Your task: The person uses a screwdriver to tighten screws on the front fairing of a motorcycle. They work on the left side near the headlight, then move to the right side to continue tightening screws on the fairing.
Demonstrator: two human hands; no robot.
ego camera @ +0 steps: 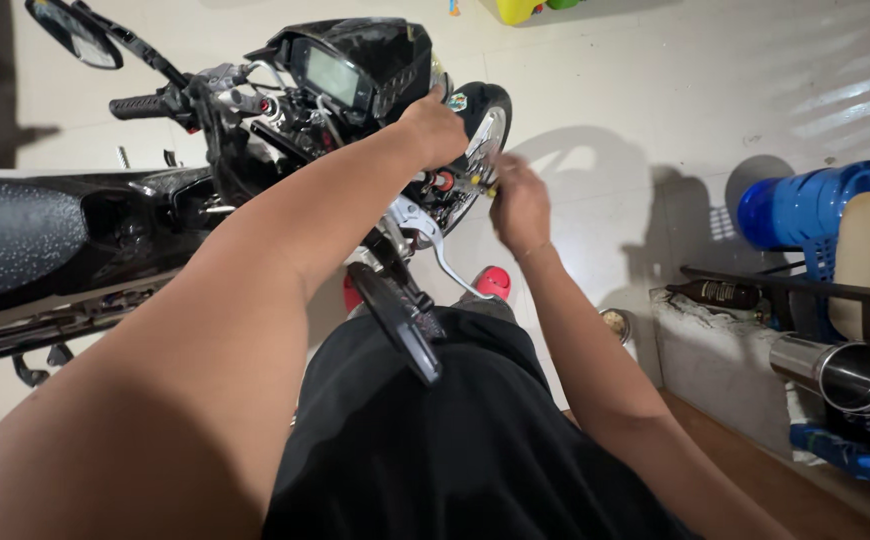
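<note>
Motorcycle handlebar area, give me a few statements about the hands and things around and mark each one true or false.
1. The left hand rests on the black instrument housing. True.
2. The right hand holds a tool with a yellow handle near the handlebar. True.
3. The front wheel has been taken off. False: it is on the motorcycle.
4. A blue water jug lies at the right. True.
5. The mirror is broken off and lies on the floor. False: it is on its stalk at upper left.
</note>
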